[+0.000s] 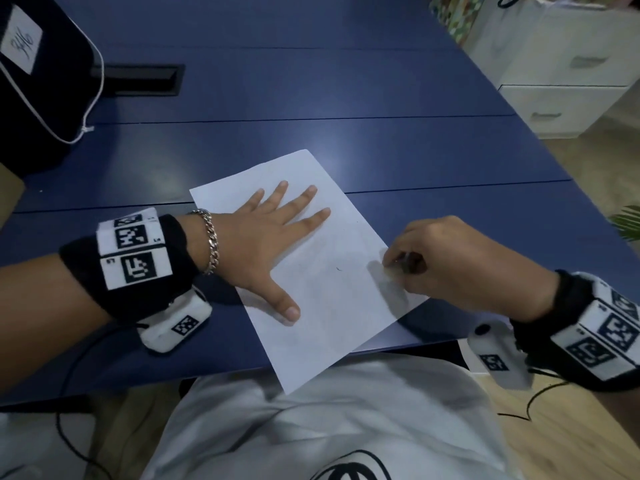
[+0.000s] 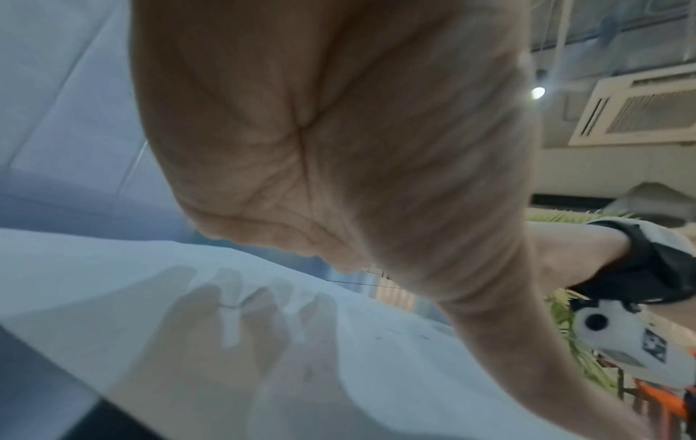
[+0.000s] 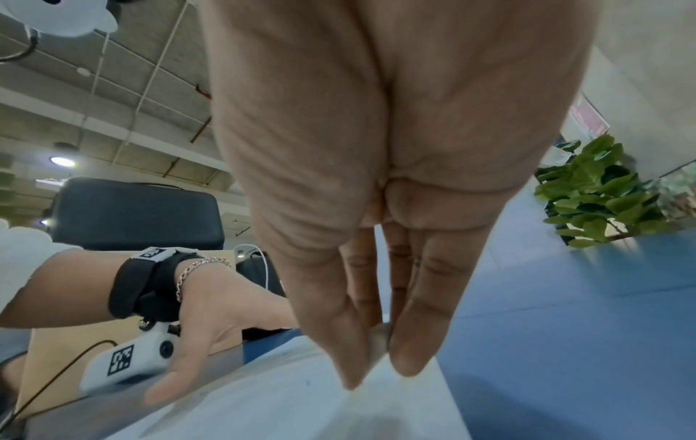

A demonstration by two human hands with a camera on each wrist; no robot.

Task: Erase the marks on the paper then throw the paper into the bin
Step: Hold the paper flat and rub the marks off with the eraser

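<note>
Paper [image 1: 322, 282] hung off table [image 1: 311, 91] edge. My left hand [image 1: 263, 237] pressed it flat, fingers straight. My right hand [image 1: 446, 261] pinched eraser [image 1: 391, 270]. Hard rub could tear or crumple paper.

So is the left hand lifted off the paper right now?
No, the left hand lies flat with fingers spread on the paper, pressing it to the blue table.

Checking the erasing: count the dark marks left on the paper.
1 clear mark on the paper, between left hand and right hand; fainter ones may be hidden.
</note>
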